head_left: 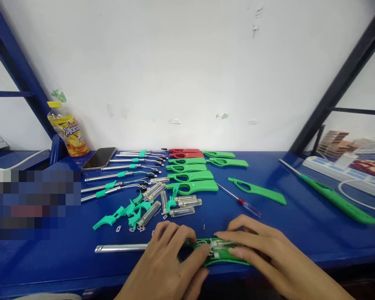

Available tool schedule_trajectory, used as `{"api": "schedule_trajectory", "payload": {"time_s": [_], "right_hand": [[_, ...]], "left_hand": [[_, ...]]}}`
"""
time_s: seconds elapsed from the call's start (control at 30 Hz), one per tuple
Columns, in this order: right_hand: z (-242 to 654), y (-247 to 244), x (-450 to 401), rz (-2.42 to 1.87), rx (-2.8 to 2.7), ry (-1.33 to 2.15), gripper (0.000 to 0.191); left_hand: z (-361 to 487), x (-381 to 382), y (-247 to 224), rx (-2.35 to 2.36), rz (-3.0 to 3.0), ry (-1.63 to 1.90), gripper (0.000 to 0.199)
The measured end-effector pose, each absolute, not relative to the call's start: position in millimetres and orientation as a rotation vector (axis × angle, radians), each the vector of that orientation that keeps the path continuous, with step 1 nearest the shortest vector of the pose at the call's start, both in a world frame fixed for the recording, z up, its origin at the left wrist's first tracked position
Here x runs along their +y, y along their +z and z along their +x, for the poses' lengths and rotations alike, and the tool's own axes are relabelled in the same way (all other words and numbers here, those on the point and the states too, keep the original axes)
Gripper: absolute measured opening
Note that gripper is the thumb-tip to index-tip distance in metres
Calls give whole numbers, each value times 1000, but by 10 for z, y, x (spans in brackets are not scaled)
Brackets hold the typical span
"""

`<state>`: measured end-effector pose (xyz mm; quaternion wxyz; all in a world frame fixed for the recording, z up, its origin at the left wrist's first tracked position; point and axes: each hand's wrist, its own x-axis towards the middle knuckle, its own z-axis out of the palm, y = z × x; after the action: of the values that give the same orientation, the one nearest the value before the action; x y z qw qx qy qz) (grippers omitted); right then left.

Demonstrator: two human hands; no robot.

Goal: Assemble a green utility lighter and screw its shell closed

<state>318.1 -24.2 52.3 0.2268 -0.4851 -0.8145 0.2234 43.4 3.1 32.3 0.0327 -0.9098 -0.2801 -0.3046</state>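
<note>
My left hand [171, 262] covers where the metal tube [121, 248] meets the green shell [226, 257]; my right fingers partly hide the clear tank [221, 244]. Pixelation blurs everything at far left, and both my forearms run off the near edge.

Blue table [56, 266], bearing: 1 yellow-capped bottle [71, 132], back left; 1 dark-screened phone [100, 158], beside it; several wired metal tubes [101, 177] with teal collars, left; 2 red handle shells [186, 155] and 7 green handle shells [201, 187], center to right; clear tanks [150, 213], teal parts [129, 209] and small plates [118, 228], loosely grouped. Right of these lay 1 screwdriver [249, 207], and farther right 1 long green lighter [334, 196].
</note>
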Motion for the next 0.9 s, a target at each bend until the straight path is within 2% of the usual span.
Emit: {"api": "schedule_trajectory", "payload": {"time_s": [0.1,0.23,0.33,0.43,0.53,0.9], "right_hand": [[3241,519,-267,-1325,-2184,396,35],[3425,521,-219,-1356,-1902,69,24],[3715,433,-79,-1529,-1730,-92,32],[4087,262,89,-1658,-1767,-282,49],[4361,115,195,-1732,-1773,-286,58],[4398,122,169,-1781,-1777,-153,57]], "left_hand": [[434,33,314,-816,-2766,-996,22],[429,11,321,-861,-2794,-1037,19],[420,-4,345,-911,-2827,-1106,23],[393,-1,359,-912,-2849,-1149,29],[356,2,363,-913,-2853,-1178,34],[233,32,409,-962,-2758,-1150,36]]}}
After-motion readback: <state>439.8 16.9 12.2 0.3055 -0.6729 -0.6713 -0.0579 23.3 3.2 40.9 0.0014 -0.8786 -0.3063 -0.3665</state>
